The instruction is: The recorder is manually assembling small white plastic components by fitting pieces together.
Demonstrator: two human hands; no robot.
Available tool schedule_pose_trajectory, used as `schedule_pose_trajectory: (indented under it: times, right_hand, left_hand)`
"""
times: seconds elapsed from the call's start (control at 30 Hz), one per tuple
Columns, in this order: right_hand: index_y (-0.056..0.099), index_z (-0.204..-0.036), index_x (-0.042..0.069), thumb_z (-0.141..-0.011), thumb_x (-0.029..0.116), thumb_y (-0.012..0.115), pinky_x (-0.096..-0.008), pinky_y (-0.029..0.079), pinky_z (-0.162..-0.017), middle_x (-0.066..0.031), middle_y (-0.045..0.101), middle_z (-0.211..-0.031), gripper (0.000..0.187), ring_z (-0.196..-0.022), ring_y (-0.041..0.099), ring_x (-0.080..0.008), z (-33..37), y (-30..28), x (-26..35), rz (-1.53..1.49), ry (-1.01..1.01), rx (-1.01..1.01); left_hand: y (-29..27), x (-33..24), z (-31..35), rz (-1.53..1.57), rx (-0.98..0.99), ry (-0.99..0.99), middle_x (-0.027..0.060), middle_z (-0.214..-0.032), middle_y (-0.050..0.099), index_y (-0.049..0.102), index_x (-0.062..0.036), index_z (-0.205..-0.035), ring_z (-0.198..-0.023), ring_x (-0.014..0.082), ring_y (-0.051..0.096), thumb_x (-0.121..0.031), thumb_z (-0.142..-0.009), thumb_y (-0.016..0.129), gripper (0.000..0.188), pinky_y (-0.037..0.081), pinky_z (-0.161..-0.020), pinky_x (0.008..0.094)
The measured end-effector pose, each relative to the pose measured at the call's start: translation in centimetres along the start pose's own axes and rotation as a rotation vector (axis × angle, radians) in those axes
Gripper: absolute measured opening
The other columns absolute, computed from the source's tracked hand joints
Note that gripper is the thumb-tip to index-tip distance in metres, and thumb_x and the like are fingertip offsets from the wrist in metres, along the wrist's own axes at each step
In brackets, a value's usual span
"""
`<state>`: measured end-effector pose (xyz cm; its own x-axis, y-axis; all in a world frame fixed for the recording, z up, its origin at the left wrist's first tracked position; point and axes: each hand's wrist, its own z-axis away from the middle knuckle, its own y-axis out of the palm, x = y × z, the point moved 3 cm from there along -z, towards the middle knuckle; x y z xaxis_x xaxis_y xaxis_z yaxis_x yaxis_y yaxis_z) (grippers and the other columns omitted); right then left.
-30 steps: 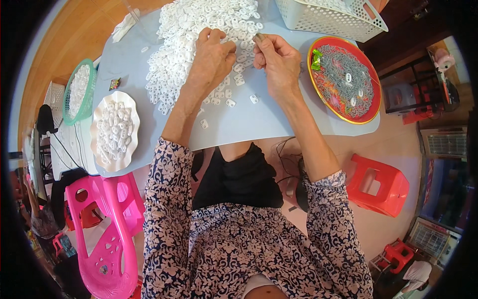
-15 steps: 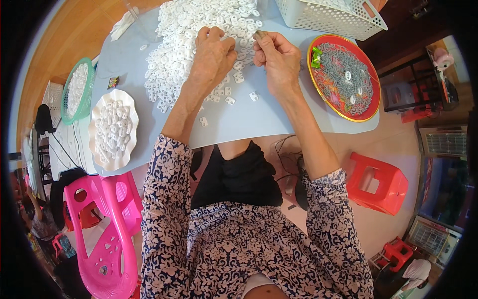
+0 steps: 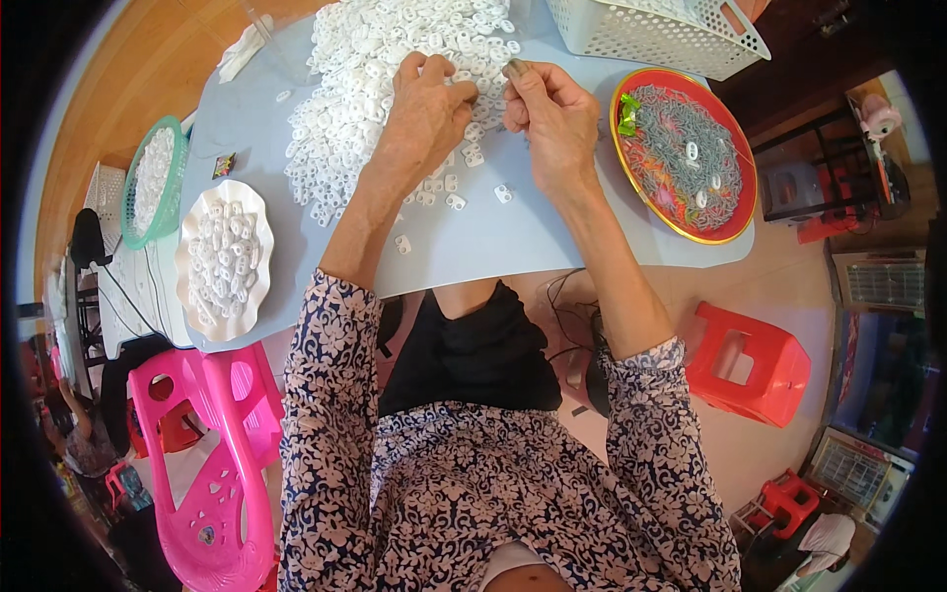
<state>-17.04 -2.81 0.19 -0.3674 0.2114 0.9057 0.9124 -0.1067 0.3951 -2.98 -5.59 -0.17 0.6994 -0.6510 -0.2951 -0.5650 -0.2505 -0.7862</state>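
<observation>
A large heap of small white plastic pieces with holes covers the far middle of the light blue table. At its near right side, my left hand has its fingers bent and drawn together, and whatever they hold is hidden behind them. My right hand, a little apart to the right, is closed in a pinch with a dark thumb tip; the thing pinched cannot be made out. Just below the hands lie a few loose white pieces. To the right stands a red, gold-rimmed tray of small grey parts, with several white pieces on top.
A scalloped white dish of white pieces sits at the table's left, near a small dark wrapper. Beyond it is a green basket. A perforated white basket stands far right. Pink chair and red stool flank me.
My left hand has shifted slightly to the right, its thumb and forefinger a little nearer my right hand. The right hand has barely moved and stays pinched.
</observation>
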Motion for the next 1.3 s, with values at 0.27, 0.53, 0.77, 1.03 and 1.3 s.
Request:
schedule_pose_trajectory:
  times: [0.27, 0.53, 0.77, 1.03, 1.3]
  right_hand:
    - [0.061, -0.081, 0.000, -0.087, 0.016, 0.064, -0.0214, 0.036, -0.046, -0.0016, 0.057, -0.066, 0.018, -0.050, 0.046, -0.0061, -0.4, -0.8, 0.0, -0.072, -0.057, -0.074]
    - [0.061, -0.082, 0.000, -0.086, 0.016, 0.065, -0.0208, 0.033, -0.043, 0.0000, 0.054, -0.065, 0.017, -0.049, 0.044, -0.0055, -0.8, -1.7, 0.5, -0.107, -0.104, -0.195]
    - [0.061, -0.084, 0.000, -0.085, 0.014, 0.066, -0.0211, 0.033, -0.043, -0.0013, 0.054, -0.067, 0.015, -0.049, 0.041, -0.0057, -0.6, -1.4, 0.5, -0.152, -0.115, -0.193]
    - [0.061, -0.083, 0.000, -0.085, 0.015, 0.066, -0.0214, 0.033, -0.043, -0.0007, 0.054, -0.065, 0.016, -0.048, 0.042, -0.0056, -0.6, -1.4, 0.5, -0.138, -0.094, -0.193]
    - [0.062, -0.081, 0.001, -0.085, 0.016, 0.067, -0.0220, 0.029, -0.045, -0.0003, 0.053, -0.069, 0.017, -0.050, 0.036, -0.0042, -0.5, -1.1, 0.5, -0.121, -0.046, -0.176]
  left_hand:
    - [1.1, -0.1, -0.6, 0.022, -0.004, 0.079, 0.0140, -0.102, 0.055, 0.063, -0.0018, -0.079, -0.101, 0.0329, 0.045, 0.001, -0.073, 0.058, 0.009, 0.040, -0.089, 0.0421]
    - [-0.4, -3.7, 0.7, 0.205, -0.099, 0.112, 0.0145, -0.092, 0.055, 0.059, 0.0014, -0.074, -0.095, 0.0334, 0.048, 0.003, -0.070, 0.058, 0.005, 0.042, -0.085, 0.0406]
    - [1.3, -6.1, 1.8, 0.186, -0.011, 0.067, 0.0154, -0.100, 0.052, 0.059, 0.0023, -0.079, -0.102, 0.0326, 0.045, 0.004, -0.066, 0.059, 0.013, 0.041, -0.088, 0.0400]
    - [-1.5, -2.1, 0.9, 0.107, -0.215, 0.123, 0.0116, -0.076, 0.053, 0.058, -0.0038, -0.071, -0.085, 0.0323, 0.048, -0.001, -0.069, 0.061, 0.004, 0.040, -0.079, 0.0419]
    - [-3.9, -0.2, 1.4, 0.044, -0.059, 0.097, 0.0111, -0.081, 0.057, 0.063, -0.0032, -0.078, -0.088, 0.0301, 0.050, 0.002, -0.072, 0.061, 0.008, 0.042, -0.080, 0.0387]
